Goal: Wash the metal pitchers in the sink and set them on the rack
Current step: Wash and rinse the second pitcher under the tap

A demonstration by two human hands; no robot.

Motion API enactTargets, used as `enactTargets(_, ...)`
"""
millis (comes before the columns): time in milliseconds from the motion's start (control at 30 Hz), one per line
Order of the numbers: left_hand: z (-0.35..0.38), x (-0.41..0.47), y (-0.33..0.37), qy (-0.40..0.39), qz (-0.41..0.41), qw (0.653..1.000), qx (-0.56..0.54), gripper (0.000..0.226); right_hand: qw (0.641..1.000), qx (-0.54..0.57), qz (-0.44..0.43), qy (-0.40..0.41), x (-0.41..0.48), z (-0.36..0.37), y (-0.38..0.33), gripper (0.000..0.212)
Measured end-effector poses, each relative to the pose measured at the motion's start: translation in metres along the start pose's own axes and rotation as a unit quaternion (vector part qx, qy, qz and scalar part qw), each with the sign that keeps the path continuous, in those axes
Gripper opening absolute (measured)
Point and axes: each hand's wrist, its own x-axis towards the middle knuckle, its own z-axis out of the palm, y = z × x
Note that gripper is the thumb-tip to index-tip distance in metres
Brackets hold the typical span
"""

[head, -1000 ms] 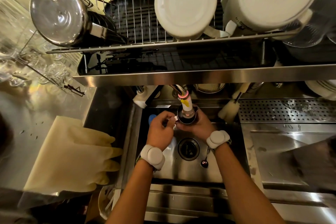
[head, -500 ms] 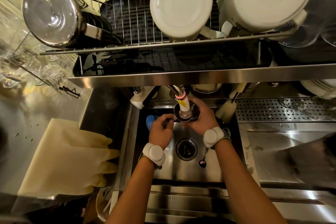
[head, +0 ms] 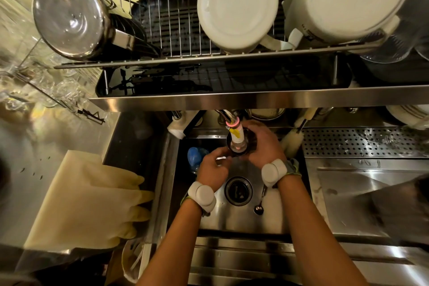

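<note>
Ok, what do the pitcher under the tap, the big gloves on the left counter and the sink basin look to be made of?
Pitcher: likely polished metal, going by its thin shiny rim; mostly hidden by the right hand and left hand.
Gloves: probably rubber or latex, being matte pale yellow, limp and creased.
Sink basin: looks like brushed stainless steel, grey with soft streaked reflections.

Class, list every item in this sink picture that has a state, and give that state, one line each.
Small metal pitcher: upright under the tap nozzle, gripped by both hands.
Left hand: holding the pitcher's handle.
Right hand: wrapped round the pitcher's body.
Large steel pitcher: racked, lying on its side.
Yellow rubber gloves: lying flat, unworn.
</note>
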Motion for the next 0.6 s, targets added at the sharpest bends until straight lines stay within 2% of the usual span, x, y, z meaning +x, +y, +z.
enactTargets(267,-0.008,-0.008,-0.008,-0.025,-0.014,1.0,-0.008,0.009,0.983,-0.008,0.09,-0.158,-0.003,-0.012,0.006,0.098)
enactTargets(433,-0.021,-0.009,-0.009,-0.034,-0.033,0.998,-0.046,0.015,0.958,0.1,0.147,-0.227,-0.004,-0.001,0.014,0.082)
enactTargets(600,-0.028,-0.01,0.003,0.013,-0.025,0.997,-0.074,0.023,0.921,0.222,0.182,-0.264,-0.012,0.018,0.008,0.071)
